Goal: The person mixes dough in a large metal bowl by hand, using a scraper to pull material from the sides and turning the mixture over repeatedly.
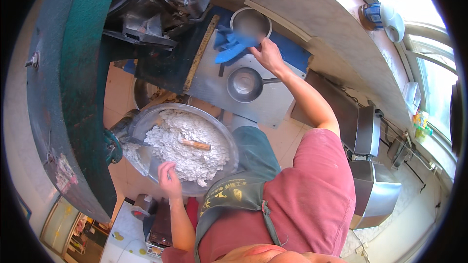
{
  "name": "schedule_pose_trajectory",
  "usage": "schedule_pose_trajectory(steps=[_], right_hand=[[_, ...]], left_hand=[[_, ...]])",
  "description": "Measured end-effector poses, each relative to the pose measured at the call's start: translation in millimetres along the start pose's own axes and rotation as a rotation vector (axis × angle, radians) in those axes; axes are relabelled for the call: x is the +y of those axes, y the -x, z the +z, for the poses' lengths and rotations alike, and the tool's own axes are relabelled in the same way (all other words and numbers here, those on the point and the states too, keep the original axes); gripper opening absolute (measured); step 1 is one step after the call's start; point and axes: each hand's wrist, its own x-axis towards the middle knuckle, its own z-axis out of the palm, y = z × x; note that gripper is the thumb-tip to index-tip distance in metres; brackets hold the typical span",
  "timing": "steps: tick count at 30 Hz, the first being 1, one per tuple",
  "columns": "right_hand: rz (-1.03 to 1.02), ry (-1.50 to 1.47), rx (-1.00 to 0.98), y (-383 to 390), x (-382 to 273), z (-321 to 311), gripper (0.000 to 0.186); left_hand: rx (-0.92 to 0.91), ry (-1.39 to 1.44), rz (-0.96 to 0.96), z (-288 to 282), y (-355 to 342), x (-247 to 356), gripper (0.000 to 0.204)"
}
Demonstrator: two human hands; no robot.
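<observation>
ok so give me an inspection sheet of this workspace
Surface: grey board, bearing a small pan
Work things: large bowl of white crumbly material, wooden stick on top; metal bowl beyond
Clutter: crumpled blue item beside the metal bowl
Hands: right hand at the metal bowl, grip unclear; left hand by the large bowl's near edge, grip unclear
Cables: dark cable at right
Surroundings: green machine left, window right
</observation>
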Motion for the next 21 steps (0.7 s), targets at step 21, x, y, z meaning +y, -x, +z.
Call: schedule_pose_trajectory(steps=[21], right_hand=[[-0.247, 0.645, -0.523, -14, 194, 32, 0.038]], left_hand=[[-0.092, -0.095, -0.042, 7, -17, 0, 0.018]])
